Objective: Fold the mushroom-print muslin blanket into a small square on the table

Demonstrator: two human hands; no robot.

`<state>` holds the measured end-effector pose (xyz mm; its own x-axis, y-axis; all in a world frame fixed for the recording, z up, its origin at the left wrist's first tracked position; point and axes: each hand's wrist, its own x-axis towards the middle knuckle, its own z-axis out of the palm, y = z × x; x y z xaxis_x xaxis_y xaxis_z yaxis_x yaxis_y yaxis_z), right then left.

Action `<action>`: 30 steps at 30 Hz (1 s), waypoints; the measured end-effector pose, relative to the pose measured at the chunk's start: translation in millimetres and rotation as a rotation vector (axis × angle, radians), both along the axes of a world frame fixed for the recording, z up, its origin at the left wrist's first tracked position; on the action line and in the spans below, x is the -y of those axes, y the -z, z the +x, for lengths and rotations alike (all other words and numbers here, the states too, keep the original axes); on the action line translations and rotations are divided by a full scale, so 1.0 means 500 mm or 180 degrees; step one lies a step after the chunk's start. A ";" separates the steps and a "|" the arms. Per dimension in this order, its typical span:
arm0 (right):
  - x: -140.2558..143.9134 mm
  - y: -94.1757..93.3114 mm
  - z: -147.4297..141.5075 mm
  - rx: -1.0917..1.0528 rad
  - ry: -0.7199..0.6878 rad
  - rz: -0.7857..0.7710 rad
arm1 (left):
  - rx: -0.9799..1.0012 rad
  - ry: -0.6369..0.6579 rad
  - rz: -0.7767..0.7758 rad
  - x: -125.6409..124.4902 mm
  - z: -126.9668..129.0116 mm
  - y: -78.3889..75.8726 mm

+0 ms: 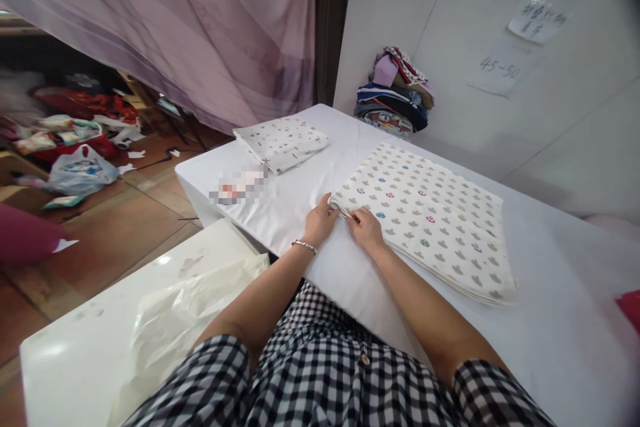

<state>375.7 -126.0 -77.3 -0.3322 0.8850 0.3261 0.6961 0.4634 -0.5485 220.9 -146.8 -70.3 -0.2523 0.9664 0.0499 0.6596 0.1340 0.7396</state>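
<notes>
A folded white cloth (pixel 425 213) with grey motifs and small coloured figures lies flat in front of me. My left hand (pixel 321 221) pinches its near left corner, thumb on top. Just to the right, my right hand (pixel 366 229) grips the near edge of the same cloth with curled fingers. Several layers show along that edge. Farther back on the left rests a second folded cloth (pixel 283 143), white with small dark prints, apart from both hands.
A white-covered table (pixel 545 333) bears the cloths. Stacked folded clothes (pixel 393 93) stand by the wall. Left of me, a white surface (pixel 75 347) holds a crumpled plastic bag (pixel 185 313). A pink curtain (pixel 225 27) hangs behind; bags (pixel 83 170) lie on the tiled floor.
</notes>
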 end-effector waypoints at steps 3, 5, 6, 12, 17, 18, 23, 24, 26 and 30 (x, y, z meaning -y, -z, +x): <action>-0.005 -0.003 0.002 -0.0150 -0.0036 -0.0161 | 0.0199 -0.0039 -0.0001 -0.004 0.001 -0.004; -0.010 -0.006 0.003 -0.0265 -0.0030 -0.0274 | 0.0414 -0.0093 0.0026 -0.006 0.005 -0.009; -0.012 -0.007 0.004 -0.0320 -0.0011 -0.0335 | 0.0528 -0.0136 0.0037 -0.006 0.008 -0.012; -0.022 -0.008 0.007 -0.0650 0.0085 -0.0570 | 0.1034 -0.0504 0.0023 -0.012 0.028 -0.022; -0.026 -0.005 0.010 -0.0861 0.0192 -0.0806 | 0.1789 -0.0308 -0.0495 -0.009 0.037 -0.019; -0.026 -0.004 0.010 -0.0860 0.0200 -0.0826 | 0.1793 -0.0212 -0.0557 -0.008 0.038 -0.018; -0.026 -0.008 0.007 -0.0734 0.0235 -0.0773 | 0.1676 -0.0018 -0.0662 -0.009 0.040 -0.022; -0.025 -0.010 0.007 -0.0709 0.0232 -0.0778 | 0.1655 -0.0017 -0.0678 -0.011 0.040 -0.023; -0.025 -0.013 0.007 -0.0681 0.0227 -0.0814 | 0.1616 -0.0025 -0.0700 -0.016 0.041 -0.025; -0.023 -0.017 0.008 -0.0686 0.0231 -0.0876 | 0.1610 -0.0087 -0.0692 -0.020 0.046 -0.028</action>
